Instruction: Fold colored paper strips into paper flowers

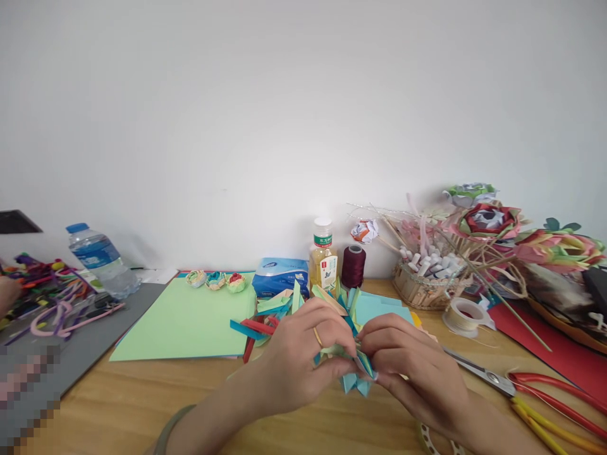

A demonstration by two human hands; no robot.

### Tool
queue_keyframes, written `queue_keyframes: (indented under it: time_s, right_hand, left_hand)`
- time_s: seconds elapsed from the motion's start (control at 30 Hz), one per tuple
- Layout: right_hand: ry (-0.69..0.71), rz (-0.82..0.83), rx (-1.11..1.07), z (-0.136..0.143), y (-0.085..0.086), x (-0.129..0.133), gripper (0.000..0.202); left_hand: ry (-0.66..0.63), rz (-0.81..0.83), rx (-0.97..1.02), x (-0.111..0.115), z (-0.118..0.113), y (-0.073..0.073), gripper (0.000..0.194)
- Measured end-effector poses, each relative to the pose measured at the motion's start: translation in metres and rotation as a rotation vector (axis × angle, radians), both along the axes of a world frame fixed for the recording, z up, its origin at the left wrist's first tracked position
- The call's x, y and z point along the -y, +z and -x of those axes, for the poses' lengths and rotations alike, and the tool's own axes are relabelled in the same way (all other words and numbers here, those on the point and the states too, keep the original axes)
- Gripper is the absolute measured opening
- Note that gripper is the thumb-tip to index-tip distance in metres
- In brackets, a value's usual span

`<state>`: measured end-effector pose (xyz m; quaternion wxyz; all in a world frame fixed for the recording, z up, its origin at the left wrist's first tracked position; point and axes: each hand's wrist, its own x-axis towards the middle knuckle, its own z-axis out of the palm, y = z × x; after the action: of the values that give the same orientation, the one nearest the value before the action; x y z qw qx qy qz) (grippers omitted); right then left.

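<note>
My left hand (pixel 308 354), with a ring on one finger, is closed on a folded paper piece (pixel 355 383) in light blue and darker blue. From the other side my right hand (pixel 408 363) pinches the same piece, its fingertips close to the left ones. Much of the folded paper is hidden behind my fingers. Just behind the hands lies a heap of folded paper strips (pixel 279 304) in red, blue, green and cream. Light blue paper sheets (pixel 384 307) lie beyond my right hand.
Green paper sheets (pixel 190 322) bear three small paper flowers (pixel 215 280). Behind stand a tissue pack (pixel 279 276), a drink bottle (pixel 324 256) and a thread spool (pixel 353 266). At right are a basket (pixel 422 287), ribbon roll (pixel 467 316) and scissors (pixel 502 382). A water bottle (pixel 99 259) leans at left.
</note>
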<state>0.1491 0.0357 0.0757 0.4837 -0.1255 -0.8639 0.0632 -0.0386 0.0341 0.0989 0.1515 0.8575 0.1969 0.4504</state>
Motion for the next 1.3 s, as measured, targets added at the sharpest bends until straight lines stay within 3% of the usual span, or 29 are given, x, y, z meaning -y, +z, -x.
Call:
queue_keyframes:
  time_s: [0.37,0.53,0.9,1.1,1.3]
  right_hand:
    - [-0.005,-0.034,0.060,-0.0024,0.0003,-0.0012,0.010]
    - [0.010,-0.008,0.064,-0.0015,-0.0006,-0.0004,0.008]
    - [0.096,0.286,-0.010,0.0016,0.0006,0.0007,0.003]
    - [0.040,0.552,-0.023,0.0016,-0.0006,0.0034,0.007]
    - [-0.021,0.884,0.010,0.0000,0.0036,0.0021,0.017]
  left_hand:
    - [0.002,-0.011,-0.053,0.0020,0.0023,0.0013,0.011]
    - [-0.041,0.109,-0.088,0.0019,0.0045,0.0020,0.011]
    - [-0.025,0.276,-0.032,0.0011,0.0034,0.0017,0.015]
    - [-0.003,0.323,-0.006,0.0018,0.0035,0.0009,0.013]
    - [0.140,0.608,-0.013,0.0013,0.0023,0.0026,0.018]
